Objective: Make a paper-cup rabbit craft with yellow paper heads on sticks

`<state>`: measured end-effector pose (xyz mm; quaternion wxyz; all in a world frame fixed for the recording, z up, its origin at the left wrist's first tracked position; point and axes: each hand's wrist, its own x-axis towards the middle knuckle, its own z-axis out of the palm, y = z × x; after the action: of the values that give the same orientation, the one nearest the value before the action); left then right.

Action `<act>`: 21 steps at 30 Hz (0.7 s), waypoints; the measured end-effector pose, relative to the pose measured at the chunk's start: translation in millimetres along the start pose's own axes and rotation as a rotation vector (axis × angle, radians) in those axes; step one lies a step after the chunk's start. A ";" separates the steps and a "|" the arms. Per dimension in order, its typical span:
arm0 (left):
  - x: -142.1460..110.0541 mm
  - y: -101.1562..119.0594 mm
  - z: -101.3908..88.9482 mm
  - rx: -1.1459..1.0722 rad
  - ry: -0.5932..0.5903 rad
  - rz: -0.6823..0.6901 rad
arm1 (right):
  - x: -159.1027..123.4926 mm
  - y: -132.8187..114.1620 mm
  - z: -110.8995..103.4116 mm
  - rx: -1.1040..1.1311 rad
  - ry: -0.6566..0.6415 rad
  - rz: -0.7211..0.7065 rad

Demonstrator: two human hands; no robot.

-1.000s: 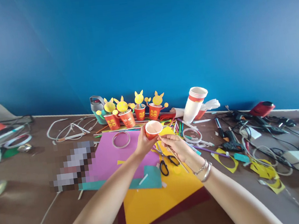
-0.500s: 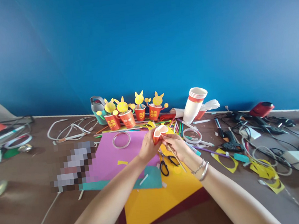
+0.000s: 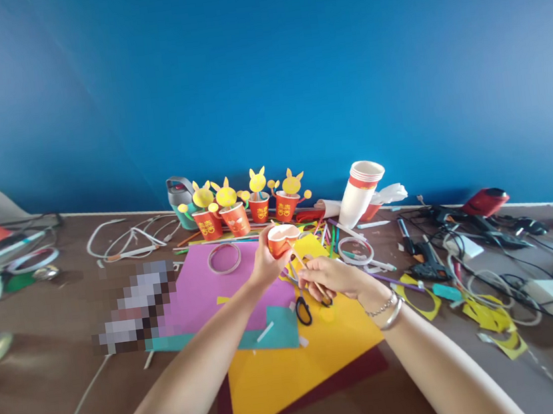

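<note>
My left hand is wrapped round a small red paper cup with a white inside, held above the pink paper sheet. My right hand is closed in a pinch on a thin pale stick that slants up to the cup's side; whether its tip goes into the cup I cannot tell. Black-handled scissors lie on the yellow paper sheet just under my right hand. A bracelet sits on my right wrist.
Several red cups with yellow bunny cut-outs stand by the blue wall, beside a stack of paper cups. A tape ring, coloured straws, a glue gun, cables and yellow scraps litter the brown table.
The cup was squeezed and tipped half a second ago; now it is round again with its mouth up. My right hand has dropped lower and to the right, drawing the stick with it.
</note>
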<state>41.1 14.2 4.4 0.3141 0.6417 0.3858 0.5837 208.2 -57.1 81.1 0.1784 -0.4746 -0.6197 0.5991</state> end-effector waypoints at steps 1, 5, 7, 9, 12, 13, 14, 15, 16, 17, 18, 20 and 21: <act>-1.3 3.3 0.6 -0.002 -0.011 0.000 | 0.8 -0.1 1.2 -0.011 0.015 -0.012; -10.3 15.6 4.5 0.014 -0.156 0.022 | 6.4 -1.2 6.9 -0.001 0.188 -0.057; -14.9 18.0 6.6 0.012 -0.250 0.049 | 7.9 -2.0 7.4 0.043 0.265 -0.082; -17.3 17.4 7.8 -0.038 -0.281 0.050 | 7.2 -3.1 5.3 0.061 0.243 -0.097; -16.4 14.2 7.1 -0.152 -0.261 0.037 | 3.0 -4.0 -2.6 0.083 0.099 -0.053; -15.1 13.6 6.3 -0.185 -0.245 0.012 | 1.6 -3.6 -6.7 0.086 0.062 -0.018; -13.7 13.6 5.2 -0.220 -0.229 -0.029 | 0.5 -2.8 -11.3 0.081 0.045 0.022; -12.2 14.2 4.0 -0.263 -0.213 -0.086 | 0.0 -1.4 -16.5 0.067 0.071 0.052; -10.8 15.3 2.6 -0.321 -0.206 -0.153 | 0.2 0.5 -21.8 0.047 0.123 0.075; -9.4 16.7 1.0 -0.392 -0.218 -0.225 | 1.1 2.7 -26.8 0.047 0.231 0.066; -8.3 18.2 -0.8 -0.469 -0.248 -0.295 | 2.7 5.2 -31.3 0.080 0.376 0.031; -6.9 20.4 -4.9 -0.617 -0.362 -0.424 | 7.6 9.8 -36.9 0.253 0.540 -0.026; -6.5 20.8 -7.1 -0.679 -0.439 -0.478 | 10.4 11.5 -37.6 0.374 0.534 -0.037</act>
<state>36.6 -2.2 19.7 0.7060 0.5042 0.2344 0.4386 237.2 -29.1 75.2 0.4295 -0.5629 -0.4387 0.5534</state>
